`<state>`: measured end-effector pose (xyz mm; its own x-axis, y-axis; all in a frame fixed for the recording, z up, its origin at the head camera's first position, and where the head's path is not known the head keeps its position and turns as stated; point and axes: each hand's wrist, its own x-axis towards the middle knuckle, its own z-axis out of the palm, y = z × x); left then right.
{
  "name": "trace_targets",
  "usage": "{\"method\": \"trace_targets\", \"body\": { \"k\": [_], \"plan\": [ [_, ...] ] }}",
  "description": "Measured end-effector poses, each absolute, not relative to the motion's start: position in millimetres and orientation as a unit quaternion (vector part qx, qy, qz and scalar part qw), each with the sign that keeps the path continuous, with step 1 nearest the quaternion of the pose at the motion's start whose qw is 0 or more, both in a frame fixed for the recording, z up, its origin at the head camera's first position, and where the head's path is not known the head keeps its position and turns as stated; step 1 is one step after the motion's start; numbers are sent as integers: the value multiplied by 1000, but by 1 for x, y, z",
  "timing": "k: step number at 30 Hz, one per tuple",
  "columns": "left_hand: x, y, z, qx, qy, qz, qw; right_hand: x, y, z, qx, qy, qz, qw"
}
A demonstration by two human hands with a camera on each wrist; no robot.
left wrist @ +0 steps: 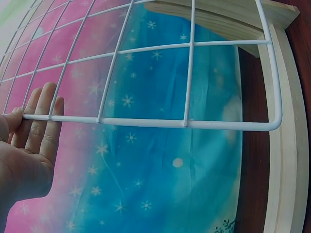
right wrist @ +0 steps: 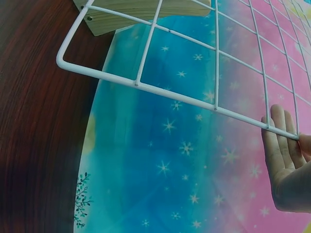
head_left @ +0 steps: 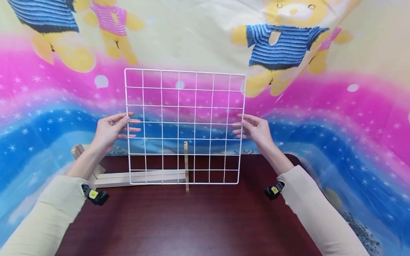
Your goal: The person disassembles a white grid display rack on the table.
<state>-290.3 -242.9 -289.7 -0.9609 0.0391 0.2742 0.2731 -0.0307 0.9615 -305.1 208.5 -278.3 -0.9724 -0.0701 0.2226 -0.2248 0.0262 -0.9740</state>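
Nearest are 2 pale sleeves [head_left: 48, 209] with a black device [head_left: 99, 197] at each cuff. The left hand [head_left: 110, 128] and right hand [head_left: 257, 129] pinch opposite side wires of a white grid [head_left: 178, 123], thumbs in front, other fingers extended behind. The grid is held up, roughly upright, over the table [head_left: 192, 220]; whether its lower edge touches the wood frame [head_left: 112, 182] behind, I can't tell. It should be light, stiff and hardly fragile, though its smooth coating may slip; the thicker outer wire, at mid-height on both sides, looks the best hold. The table is dark, reddish and smooth. Beyond hangs a creased bear-print cloth [head_left: 336, 117].
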Motion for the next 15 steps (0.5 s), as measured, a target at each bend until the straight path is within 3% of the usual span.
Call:
{"method": "trace_targets", "body": {
  "k": [15],
  "plan": [
    [-290,-230,-299,-106,-713,-689,79,-301,225,-287,96,-713,694,40]
  ]
}}
